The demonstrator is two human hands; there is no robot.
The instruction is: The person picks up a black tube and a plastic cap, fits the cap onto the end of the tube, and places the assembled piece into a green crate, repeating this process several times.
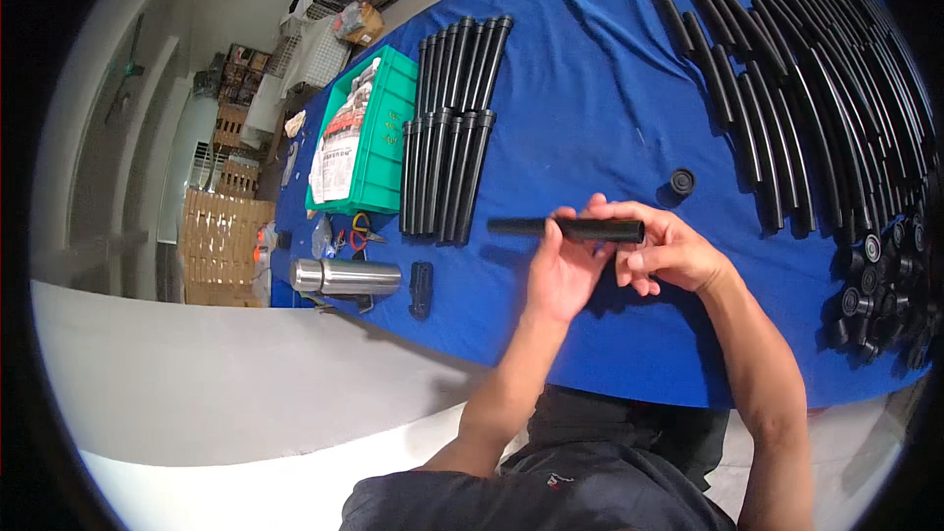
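Note:
A black tapered tube (602, 229) lies level across both my hands above the blue cloth, its wider, hollow-looking end to the right. My left hand (567, 275) grips it near the middle, thumb along its side. Around the wider end, the fingers of my right hand (669, 248) are curled. Just beyond that hand, a single round black cap (681, 181) rests on the cloth. Two rows of black tubes with capped ends (447, 172) lie to the left of my hands.
Many uncapped black tubes (787, 88) cover the right side of the blue-clothed table (580, 69), with a heap of black caps (875, 305) below them. At left stand a green crate (385, 152), a steel flask (359, 277), scissors (362, 234) and a small black object (421, 290).

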